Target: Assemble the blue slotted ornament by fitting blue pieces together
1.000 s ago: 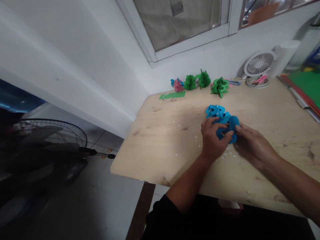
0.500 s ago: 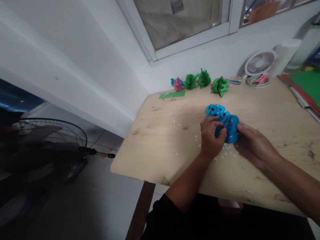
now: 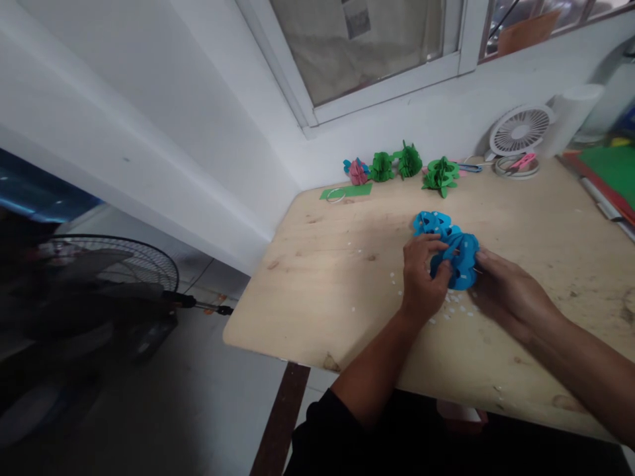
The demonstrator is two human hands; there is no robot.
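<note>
A blue folded-paper flower (image 3: pixel 463 260) with small white tabs on its petals is held between my two hands, just above the table. My left hand (image 3: pixel 423 269) grips its left side, thumb in front and fingers over the top. On the other side my right hand (image 3: pixel 506 284) pinches its right edge; some of those fingers are hidden. A lighter blue cut-paper piece (image 3: pixel 432 223) lies directly behind, and whether it is joined to the flower I cannot tell. Small white paper bits (image 3: pixel 454 305) are scattered on the table below my hands.
Along the wall stand green paper flowers (image 3: pixel 409 159) and a pink-and-blue one (image 3: pixel 357 172). A green strip (image 3: pixel 354 191) lies in front. At the back right are a small white fan (image 3: pixel 520 130), tape rolls (image 3: pixel 516 168) and green sheets (image 3: pixel 608 168). A large floor fan (image 3: pixel 114 264) stands left of the wooden table (image 3: pixel 297 291).
The blue flower has turned slightly in my hands, its petals facing me more. The whole view has shifted a little; both hands keep their hold.
</note>
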